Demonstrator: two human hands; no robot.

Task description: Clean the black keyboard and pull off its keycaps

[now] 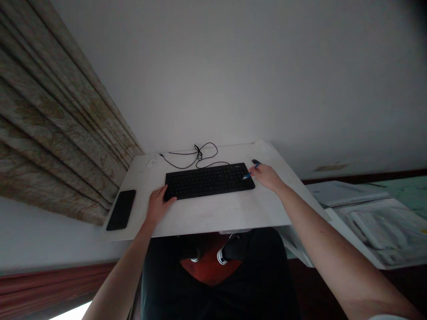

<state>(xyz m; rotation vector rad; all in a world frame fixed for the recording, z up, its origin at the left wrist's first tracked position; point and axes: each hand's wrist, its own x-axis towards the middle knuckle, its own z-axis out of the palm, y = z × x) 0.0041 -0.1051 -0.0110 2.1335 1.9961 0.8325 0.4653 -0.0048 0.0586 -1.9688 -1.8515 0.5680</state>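
My left hand [159, 205] rests with its fingers on the front left corner of a black computer keyboard [208, 181], holding nothing. My right hand [267, 177] is at the keyboard's right end, gripping a slim blue pen [251, 174] whose tip lies over the keyboard's right corner. Just beyond it is a small black object [255, 162], perhaps part of the pen; I cannot tell. A thin black cable [199, 155] lies in loose loops behind the keyboard.
The white desk [213, 218] holds a black smartphone [121, 210] at its left edge. A patterned curtain [56, 120] hangs at the left, with a wall beyond the desk. Stacked papers [376, 226] lie low at the right. My dark-clothed legs and shoes show below the desk.
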